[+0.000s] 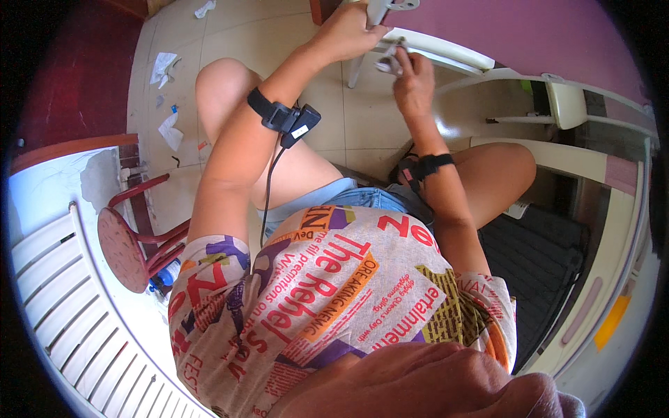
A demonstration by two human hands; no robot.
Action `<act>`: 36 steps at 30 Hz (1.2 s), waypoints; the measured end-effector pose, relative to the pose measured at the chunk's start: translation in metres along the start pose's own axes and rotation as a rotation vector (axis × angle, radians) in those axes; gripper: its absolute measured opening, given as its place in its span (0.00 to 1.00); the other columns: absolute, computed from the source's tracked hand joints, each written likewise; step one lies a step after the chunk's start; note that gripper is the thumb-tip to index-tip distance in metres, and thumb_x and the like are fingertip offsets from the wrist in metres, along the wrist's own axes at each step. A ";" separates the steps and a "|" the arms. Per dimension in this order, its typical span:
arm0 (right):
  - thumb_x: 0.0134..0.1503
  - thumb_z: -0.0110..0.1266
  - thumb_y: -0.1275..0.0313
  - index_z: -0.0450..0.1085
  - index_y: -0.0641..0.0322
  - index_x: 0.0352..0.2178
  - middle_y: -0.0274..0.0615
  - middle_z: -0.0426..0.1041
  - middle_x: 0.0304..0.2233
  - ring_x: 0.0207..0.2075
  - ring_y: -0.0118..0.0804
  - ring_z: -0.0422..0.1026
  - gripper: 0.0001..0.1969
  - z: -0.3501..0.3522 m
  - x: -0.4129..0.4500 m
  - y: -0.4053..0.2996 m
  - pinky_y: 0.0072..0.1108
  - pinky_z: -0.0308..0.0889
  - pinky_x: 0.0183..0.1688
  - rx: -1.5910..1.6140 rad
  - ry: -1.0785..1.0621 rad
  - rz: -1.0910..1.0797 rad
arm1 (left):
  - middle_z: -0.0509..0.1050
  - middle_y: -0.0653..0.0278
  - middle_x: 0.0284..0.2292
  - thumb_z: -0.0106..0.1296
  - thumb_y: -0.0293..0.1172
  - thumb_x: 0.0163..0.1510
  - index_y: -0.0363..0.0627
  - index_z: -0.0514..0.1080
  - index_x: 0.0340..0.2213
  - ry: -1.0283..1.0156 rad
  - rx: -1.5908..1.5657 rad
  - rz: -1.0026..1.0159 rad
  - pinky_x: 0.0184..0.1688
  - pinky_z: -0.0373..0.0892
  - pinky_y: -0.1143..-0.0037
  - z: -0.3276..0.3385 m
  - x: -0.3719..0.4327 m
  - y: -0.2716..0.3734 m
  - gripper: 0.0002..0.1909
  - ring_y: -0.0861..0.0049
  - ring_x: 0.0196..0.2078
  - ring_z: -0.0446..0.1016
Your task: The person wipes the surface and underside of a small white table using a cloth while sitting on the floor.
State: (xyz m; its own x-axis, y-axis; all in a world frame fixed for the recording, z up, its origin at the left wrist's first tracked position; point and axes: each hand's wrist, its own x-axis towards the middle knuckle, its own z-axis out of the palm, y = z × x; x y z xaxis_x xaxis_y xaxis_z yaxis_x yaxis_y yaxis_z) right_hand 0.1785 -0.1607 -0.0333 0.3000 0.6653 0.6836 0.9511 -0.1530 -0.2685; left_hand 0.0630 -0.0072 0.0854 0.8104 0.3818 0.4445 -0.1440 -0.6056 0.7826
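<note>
At the top edge, my left hand (pixel 350 31) is closed around a light-grey tubular part (pixel 377 11). A flat rounded tab with holes (pixel 405 4) projects from its upper end, and the rest of the part is cut off by the frame. Lower and to the right, my right hand (pixel 415 86) pinches a small grey-white item (pixel 389 64) between thumb and fingers. Blur hides what exactly this item is. The two hands are apart, beside the white edge (pixel 444 47) of a piece of furniture with a purple surface (pixel 512 31).
Crumpled white paper (pixel 164 68) and other scraps lie on the tiled floor (pixel 313 104). A red round-seated stool (pixel 123 251) stands at left, near a white slatted panel (pixel 68 292). On the right are a black ribbed panel (pixel 533 256) and a cream frame (pixel 569 313). A cable hangs from the left wrist strap (pixel 277 116).
</note>
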 end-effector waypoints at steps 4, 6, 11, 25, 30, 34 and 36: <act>0.41 0.55 0.86 0.70 0.61 0.45 0.45 0.69 0.34 0.36 0.49 0.69 0.26 0.001 0.004 -0.004 0.34 0.68 0.38 -0.010 0.017 0.006 | 0.75 0.51 0.40 0.48 0.23 0.55 0.38 0.69 0.49 0.007 0.089 0.137 0.44 0.72 0.72 0.001 0.005 0.010 0.18 0.66 0.42 0.76; 0.40 0.54 0.86 0.69 0.63 0.46 0.46 0.69 0.35 0.38 0.51 0.69 0.27 0.013 0.008 -0.026 0.34 0.68 0.40 0.099 0.023 -0.038 | 0.75 0.52 0.36 0.47 0.23 0.56 0.39 0.67 0.50 -0.239 -0.428 -0.551 0.34 0.74 0.73 -0.004 0.007 0.034 0.19 0.69 0.34 0.78; 0.42 0.56 0.82 0.69 0.52 0.49 0.45 0.69 0.35 0.35 0.49 0.71 0.29 -0.006 -0.006 -0.017 0.33 0.69 0.33 0.008 -0.076 0.126 | 0.75 0.54 0.35 0.46 0.23 0.56 0.39 0.67 0.50 -0.129 -0.255 -0.321 0.32 0.74 0.74 0.000 -0.001 0.016 0.19 0.70 0.33 0.79; 0.40 0.56 0.79 0.62 0.41 0.58 0.42 0.70 0.29 0.26 0.49 0.73 0.40 -0.005 -0.021 -0.016 0.36 0.70 0.26 -0.188 -0.235 0.188 | 0.75 0.60 0.41 0.62 0.22 0.43 0.33 0.70 0.47 -0.112 -0.452 -0.349 0.43 0.71 0.75 0.012 0.012 -0.024 0.27 0.75 0.40 0.73; 0.43 0.53 0.79 0.58 0.38 0.60 0.45 0.73 0.31 0.24 0.51 0.74 0.40 0.000 -0.026 -0.010 0.39 0.71 0.27 -0.092 -0.177 0.280 | 0.75 0.59 0.39 0.61 0.21 0.42 0.34 0.69 0.47 -0.036 -0.313 -0.069 0.42 0.72 0.75 0.021 0.014 -0.039 0.28 0.75 0.40 0.73; 0.47 0.51 0.78 0.60 0.39 0.59 0.48 0.74 0.33 0.25 0.54 0.74 0.35 0.010 -0.014 -0.043 0.40 0.71 0.27 -0.079 -0.284 0.224 | 0.75 0.59 0.38 0.62 0.21 0.41 0.34 0.69 0.46 -0.029 -0.374 -0.402 0.41 0.72 0.75 0.019 0.010 -0.030 0.27 0.73 0.41 0.74; 0.47 0.52 0.78 0.59 0.39 0.59 0.47 0.74 0.33 0.24 0.54 0.75 0.35 0.004 -0.019 -0.031 0.40 0.71 0.26 -0.136 -0.327 0.224 | 0.75 0.58 0.38 0.62 0.20 0.40 0.35 0.69 0.46 -0.039 -0.474 -0.490 0.42 0.72 0.75 0.016 0.008 -0.030 0.28 0.72 0.41 0.74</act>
State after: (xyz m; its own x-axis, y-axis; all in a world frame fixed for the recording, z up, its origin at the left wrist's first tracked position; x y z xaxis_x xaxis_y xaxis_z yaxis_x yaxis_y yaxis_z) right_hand 0.1433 -0.1654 -0.0404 0.4820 0.7982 0.3613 0.8727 -0.4008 -0.2787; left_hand 0.0826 0.0029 0.0582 0.8641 0.5030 -0.0187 0.0184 0.0056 0.9998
